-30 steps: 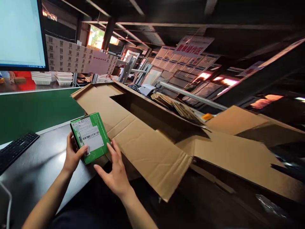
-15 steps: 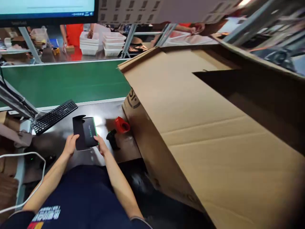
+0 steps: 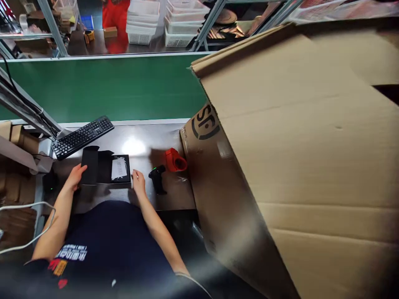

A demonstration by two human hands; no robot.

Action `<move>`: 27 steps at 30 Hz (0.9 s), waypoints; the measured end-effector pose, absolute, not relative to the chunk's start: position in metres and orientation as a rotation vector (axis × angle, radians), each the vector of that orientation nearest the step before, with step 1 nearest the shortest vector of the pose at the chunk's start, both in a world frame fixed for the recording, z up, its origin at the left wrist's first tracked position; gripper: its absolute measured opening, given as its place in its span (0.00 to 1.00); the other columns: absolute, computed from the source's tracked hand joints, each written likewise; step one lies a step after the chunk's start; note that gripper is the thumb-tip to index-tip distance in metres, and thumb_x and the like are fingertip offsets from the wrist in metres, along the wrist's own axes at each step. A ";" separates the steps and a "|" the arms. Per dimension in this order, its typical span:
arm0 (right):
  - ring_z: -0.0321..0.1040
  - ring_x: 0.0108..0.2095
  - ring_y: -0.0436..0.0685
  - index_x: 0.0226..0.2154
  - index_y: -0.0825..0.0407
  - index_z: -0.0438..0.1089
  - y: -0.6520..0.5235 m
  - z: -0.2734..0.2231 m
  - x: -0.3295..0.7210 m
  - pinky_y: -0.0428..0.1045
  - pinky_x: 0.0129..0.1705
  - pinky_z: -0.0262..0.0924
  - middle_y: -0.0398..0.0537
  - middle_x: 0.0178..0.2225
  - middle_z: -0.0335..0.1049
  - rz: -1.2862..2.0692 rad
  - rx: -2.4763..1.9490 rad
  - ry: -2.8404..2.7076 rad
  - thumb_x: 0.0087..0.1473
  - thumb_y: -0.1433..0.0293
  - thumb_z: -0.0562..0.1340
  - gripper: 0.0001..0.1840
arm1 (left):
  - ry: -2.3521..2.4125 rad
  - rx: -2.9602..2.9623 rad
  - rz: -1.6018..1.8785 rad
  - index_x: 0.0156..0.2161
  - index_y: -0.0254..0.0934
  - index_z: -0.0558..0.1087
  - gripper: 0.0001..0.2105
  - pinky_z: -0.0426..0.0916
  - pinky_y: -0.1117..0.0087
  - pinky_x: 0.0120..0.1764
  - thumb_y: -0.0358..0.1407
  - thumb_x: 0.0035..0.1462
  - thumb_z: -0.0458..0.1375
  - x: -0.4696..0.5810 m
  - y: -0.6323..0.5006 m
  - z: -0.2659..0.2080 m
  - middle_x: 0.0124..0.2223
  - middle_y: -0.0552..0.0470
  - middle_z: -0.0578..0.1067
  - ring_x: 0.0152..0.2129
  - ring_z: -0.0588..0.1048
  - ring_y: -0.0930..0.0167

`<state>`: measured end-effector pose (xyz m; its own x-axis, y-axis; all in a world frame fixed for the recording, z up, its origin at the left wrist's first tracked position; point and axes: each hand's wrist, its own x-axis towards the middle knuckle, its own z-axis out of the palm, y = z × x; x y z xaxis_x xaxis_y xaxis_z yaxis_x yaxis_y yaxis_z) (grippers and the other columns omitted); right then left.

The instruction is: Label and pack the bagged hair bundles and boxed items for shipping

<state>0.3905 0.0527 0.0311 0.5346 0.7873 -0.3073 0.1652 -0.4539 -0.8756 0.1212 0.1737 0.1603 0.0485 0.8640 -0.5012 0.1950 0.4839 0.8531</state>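
A black box [image 3: 104,167] lies opened out over the metal table, its lid spread toward the left. In its right-hand part rests a small white printed paper or packet [image 3: 119,168]. My left hand [image 3: 75,176] grips the outer edge of the lid between thumb and fingers. Close by the box's right side is my right hand [image 3: 138,182], its fingers curled in. Whether it holds anything is too small to see. Right of that hand stand a black handheld scanner [image 3: 157,179] and a red tape dispenser [image 3: 175,160].
A big open cardboard carton [image 3: 299,137] takes up the right side. Behind the table runs a green conveyor belt [image 3: 118,89]. A black keyboard [image 3: 83,136] sits at the back left, and a white cable [image 3: 46,203] loops by my left arm. White baskets [image 3: 141,25] are stacked beyond.
The black box has been opened, showing its inside with the white paper. My left hand moved left with the lid; my right hand has come off the box's front. The view tilted down.
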 end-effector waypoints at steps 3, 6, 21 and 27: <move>0.66 0.57 0.63 0.52 0.56 0.74 0.061 0.051 0.383 0.56 0.62 0.60 0.60 0.54 0.72 0.835 -2.003 -1.086 0.63 0.63 0.60 0.19 | 1.560 1.120 0.667 0.44 0.32 0.76 0.21 0.76 0.61 0.42 0.47 0.54 0.65 0.102 0.188 0.147 0.38 0.44 0.83 0.38 0.81 0.60; 0.63 0.56 0.68 0.52 0.58 0.72 0.079 0.072 0.365 0.59 0.59 0.61 0.63 0.54 0.69 0.733 -2.225 -1.329 0.58 0.59 0.69 0.25 | 1.805 1.528 0.464 0.56 0.29 0.73 0.23 0.74 0.54 0.52 0.43 0.61 0.61 0.086 0.194 0.134 0.48 0.36 0.82 0.47 0.80 0.54; 0.70 0.52 0.64 0.44 0.56 0.72 0.099 0.089 0.355 0.55 0.55 0.62 0.61 0.49 0.75 0.818 -2.382 -1.260 0.57 0.71 0.66 0.11 | 1.265 2.254 -0.122 0.63 0.35 0.73 0.23 0.71 0.50 0.59 0.36 0.66 0.53 0.144 0.187 0.122 0.61 0.37 0.74 0.58 0.72 0.53; 0.75 0.49 0.58 0.41 0.51 0.75 0.047 0.101 0.334 0.52 0.54 0.67 0.53 0.47 0.80 0.839 -1.628 -1.500 0.57 0.78 0.59 0.13 | 0.797 2.180 0.194 0.63 0.41 0.74 0.29 0.56 0.47 0.71 0.33 0.54 0.62 0.153 0.195 0.146 0.74 0.40 0.60 0.71 0.58 0.54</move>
<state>0.3336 0.0472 0.1011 0.0964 0.9950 0.0254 0.4992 -0.0262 -0.8661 0.1532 0.1949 0.1460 0.7907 0.6010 -0.1165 0.4800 -0.4904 0.7274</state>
